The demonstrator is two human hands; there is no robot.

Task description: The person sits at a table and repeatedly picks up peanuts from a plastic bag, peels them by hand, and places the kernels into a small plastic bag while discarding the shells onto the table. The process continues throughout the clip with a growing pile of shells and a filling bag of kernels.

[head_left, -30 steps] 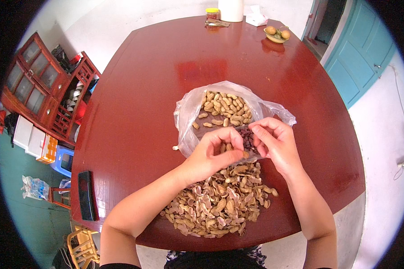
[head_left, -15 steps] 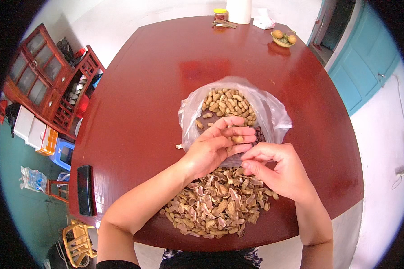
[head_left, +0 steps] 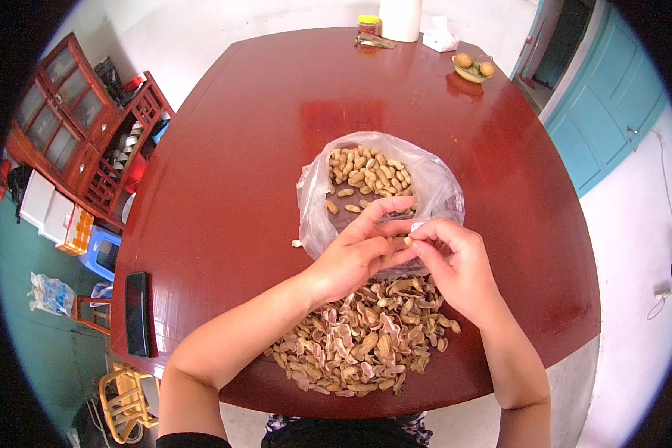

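Observation:
Over the near edge of a clear plastic bag (head_left: 444,175), my two hands meet at a small peanut (head_left: 408,241). My left hand (head_left: 362,250) is half curled, palm up, supporting the peanut by its thumb and middle fingers, with the forefinger stretched out. My right hand (head_left: 455,257) pinches the same peanut between thumb and forefinger, partly hiding it. Inside the bag lie several whole unshelled peanuts (head_left: 366,168). Below my hands, a heap of broken peanut shells (head_left: 358,343) spreads toward the near table edge.
The red-brown table (head_left: 231,187) carries a black phone (head_left: 137,313) at left. At the far side stand a yellow-lidded jar (head_left: 368,25), a white roll (head_left: 400,19), a tissue pack (head_left: 440,37) and a fruit bowl (head_left: 470,73). A wooden cabinet (head_left: 75,112) is on the left.
My right hand has moved up and left to the peanut in my left hand and now pinches it. The bag's right side has drawn inward a little.

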